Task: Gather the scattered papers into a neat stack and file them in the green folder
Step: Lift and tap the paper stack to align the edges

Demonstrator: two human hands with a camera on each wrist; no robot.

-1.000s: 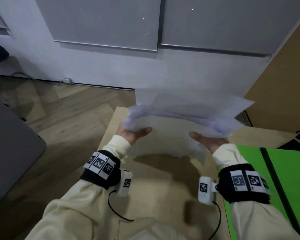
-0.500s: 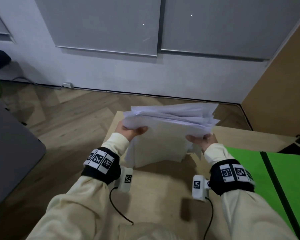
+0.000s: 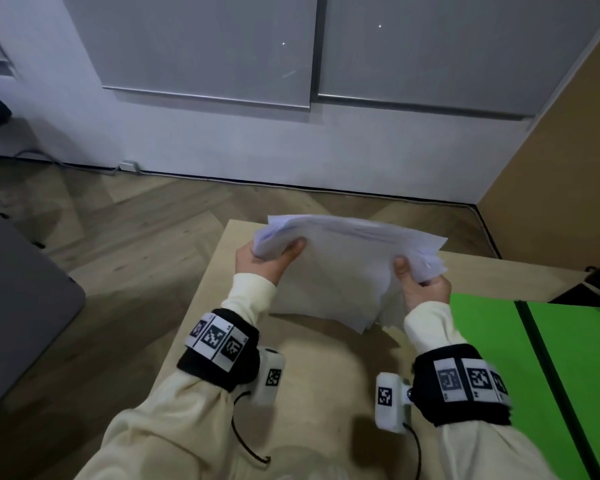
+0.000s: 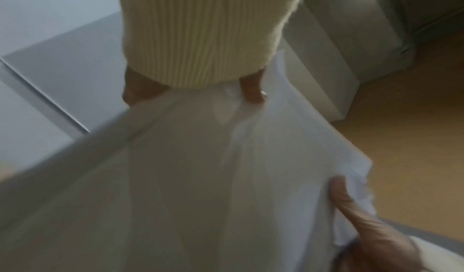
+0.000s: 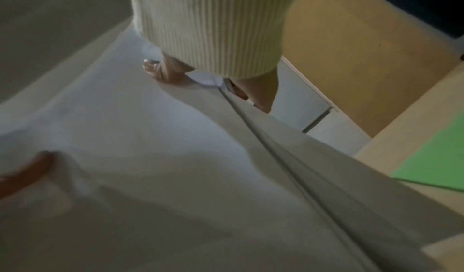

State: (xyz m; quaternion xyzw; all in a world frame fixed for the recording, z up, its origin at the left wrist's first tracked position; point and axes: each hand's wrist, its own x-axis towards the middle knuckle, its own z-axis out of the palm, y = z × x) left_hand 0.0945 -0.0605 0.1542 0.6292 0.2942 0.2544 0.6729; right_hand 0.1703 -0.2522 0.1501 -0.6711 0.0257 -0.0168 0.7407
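Both hands point(image 3: 347, 271) grip papers point(image 3: 347, 271) — thumbs on top.

White papers point(image 3: 347, 268), bright green folder point(image 3: 492, 344) (dark spine), pale wooden table point(image 3: 329, 379), cream sleeves point(image 3: 250, 296).

A pale wall point(image 3: 222, 147) fills the far side of the room, with two grey roller blinds point(image 3: 201, 46) hanging side by side on it, a narrow gap between them. Below the wall lies a wooden herringbone floor point(image 3: 125, 244), with a dark cable point(image 3: 84, 166) running along the foot of the wall. Right of the wall stands a tan panel point(image 3: 565, 161). A light wooden tabletop point(image 3: 326, 368) sits near the wall, and a grey surface point(image 3: 18, 299) lies left of it.
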